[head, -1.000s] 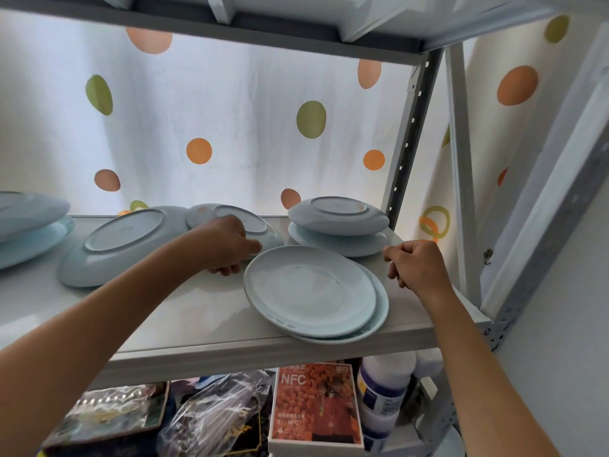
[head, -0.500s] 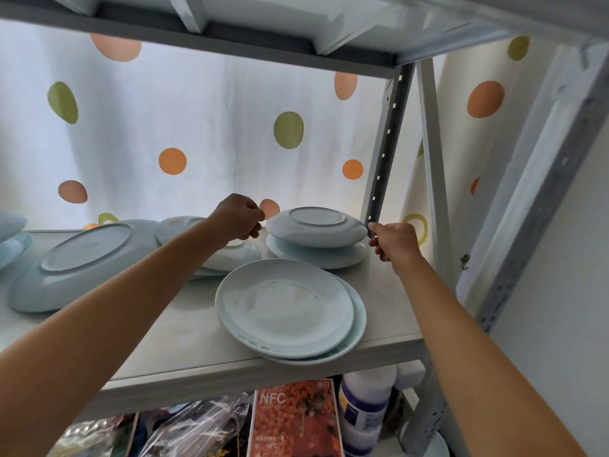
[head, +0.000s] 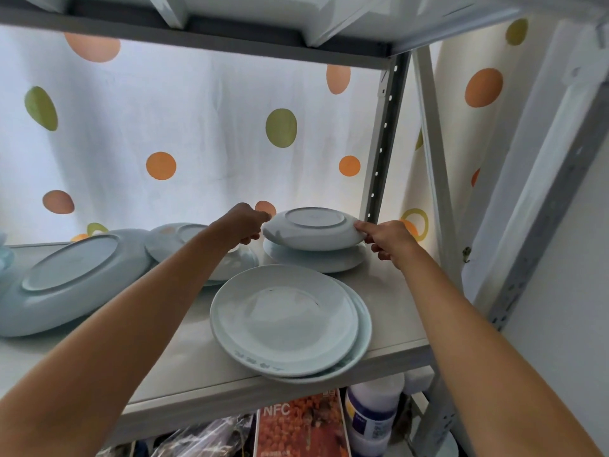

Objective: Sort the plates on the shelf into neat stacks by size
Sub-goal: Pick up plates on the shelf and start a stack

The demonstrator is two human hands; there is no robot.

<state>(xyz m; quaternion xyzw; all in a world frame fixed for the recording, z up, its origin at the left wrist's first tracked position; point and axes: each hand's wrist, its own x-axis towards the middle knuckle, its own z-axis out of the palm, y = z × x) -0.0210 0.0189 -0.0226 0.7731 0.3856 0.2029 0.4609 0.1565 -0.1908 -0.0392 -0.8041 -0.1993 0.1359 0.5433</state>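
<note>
Both hands at centre frame, on one small plate (head: 313, 229). It lies upside down, foot ring up, on top of a second plate (head: 314, 260) that sits right way up, rim to rim with it. The pair stands at the back right of the shelf (head: 392, 311), just beside the perforated post (head: 382, 143).

Left hand (head: 245, 225) grips the plate's left rim, fingers curled under the edge. Right hand (head: 387, 240) pinches the right rim, thumb on top, other fingers tucked below. A hold on opposite rims is likely chosen because the domed underside gives no other purchase, and it suits lifting the plate level and turning it over.

Whether the plate has left the one beneath cannot be told; they look touching or very nearly so.

Lower centre: two plates (head: 286, 318) face up, the upper one offset left on the lower, overhanging the shelf's front edge. These look like a started stack, not yet squared.

Left of frame: a large plate (head: 72, 278) upside down and tilted. Behind the left forearm, another upside-down plate (head: 178, 235), partly hidden.

Backdrop: a white curtain (head: 197, 127) with orange and green spots. Below the shelf, an orange box (head: 300, 427) marked NFC and a white bottle (head: 372, 413).

Judgement: sorting is at an early stage, with most plates unstacked.
</note>
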